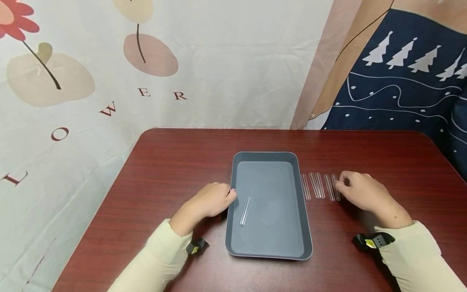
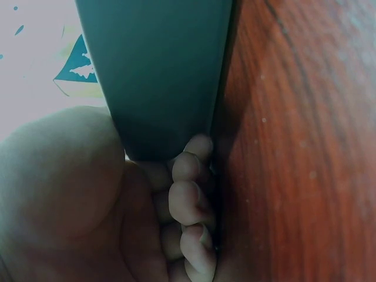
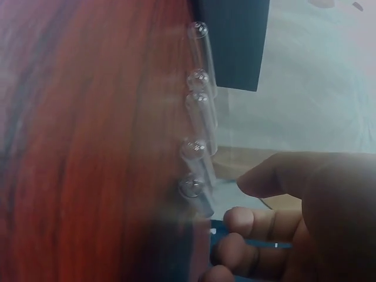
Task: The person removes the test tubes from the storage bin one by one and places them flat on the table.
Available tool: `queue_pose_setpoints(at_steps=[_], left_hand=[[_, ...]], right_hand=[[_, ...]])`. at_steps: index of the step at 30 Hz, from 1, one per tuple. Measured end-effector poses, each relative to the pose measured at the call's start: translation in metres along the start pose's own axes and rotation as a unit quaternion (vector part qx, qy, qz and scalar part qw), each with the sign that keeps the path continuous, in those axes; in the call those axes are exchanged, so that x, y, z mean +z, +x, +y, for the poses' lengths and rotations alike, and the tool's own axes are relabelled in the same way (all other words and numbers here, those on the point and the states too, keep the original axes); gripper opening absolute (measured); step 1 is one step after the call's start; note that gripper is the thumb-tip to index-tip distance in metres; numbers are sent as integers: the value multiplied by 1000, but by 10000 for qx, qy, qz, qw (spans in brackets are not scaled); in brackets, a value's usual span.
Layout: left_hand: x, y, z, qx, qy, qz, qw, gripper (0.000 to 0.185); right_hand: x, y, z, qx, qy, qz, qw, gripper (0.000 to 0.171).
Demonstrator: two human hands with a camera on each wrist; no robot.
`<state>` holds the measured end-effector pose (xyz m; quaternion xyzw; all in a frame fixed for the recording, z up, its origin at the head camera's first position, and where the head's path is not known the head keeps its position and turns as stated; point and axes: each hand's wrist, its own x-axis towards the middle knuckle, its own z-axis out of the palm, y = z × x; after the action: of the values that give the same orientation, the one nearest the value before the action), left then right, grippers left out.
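My left hand (image 1: 215, 199) holds the left rim of a grey rectangular tray (image 1: 233, 243); in the left wrist view its curled fingers (image 2: 188, 197) meet the tray's side wall (image 2: 158, 70), close to the tabletop. One clear glass test tube (image 1: 245, 211) lies slanted inside the tray. Several more test tubes (image 1: 316, 185) lie in a row right of it. Over the rightmost tube (image 1: 336, 187) hovers my right hand (image 1: 363, 192). From the right wrist, the thumb (image 3: 264, 176) and fingers are apart with nothing between them, beside the nearest tube's rounded end (image 3: 192, 185).
All of this is on a dark red wood-grain table (image 1: 175, 162). A printed cloth (image 1: 233, 81) hangs behind its far edge, and a navy cloth with white trees (image 1: 397, 85) is at the back right. Each wrist wears a black strap device (image 1: 373, 241).
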<state>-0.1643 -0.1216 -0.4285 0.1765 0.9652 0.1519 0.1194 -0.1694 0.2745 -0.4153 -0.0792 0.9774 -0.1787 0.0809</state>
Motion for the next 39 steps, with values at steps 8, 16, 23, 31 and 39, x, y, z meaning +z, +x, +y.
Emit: queue_pose_setpoints(at_steps=[8, 16, 23, 31, 39], left_hand=[[0, 0, 1, -8, -2, -1, 10000, 41], [0, 0, 0, -26, -29, -11, 10000, 41], [0, 0, 0, -40, -8, -11, 10000, 41], [-1, 0, 0, -12, -11, 11, 10000, 40], [1, 0, 0, -44, -14, 29, 10000, 41]], right_hand=[[-2, -2, -7, -256, 148, 430, 9986, 20], [-4, -5, -17, -346, 218, 962, 9945, 24], [-5, -11, -31, -495, 286, 1285, 9901, 22], [-6, -16, -44, -770, 262, 1448, 9861, 18], [-5, -22, -57, -863, 336, 1417, 9856, 17]])
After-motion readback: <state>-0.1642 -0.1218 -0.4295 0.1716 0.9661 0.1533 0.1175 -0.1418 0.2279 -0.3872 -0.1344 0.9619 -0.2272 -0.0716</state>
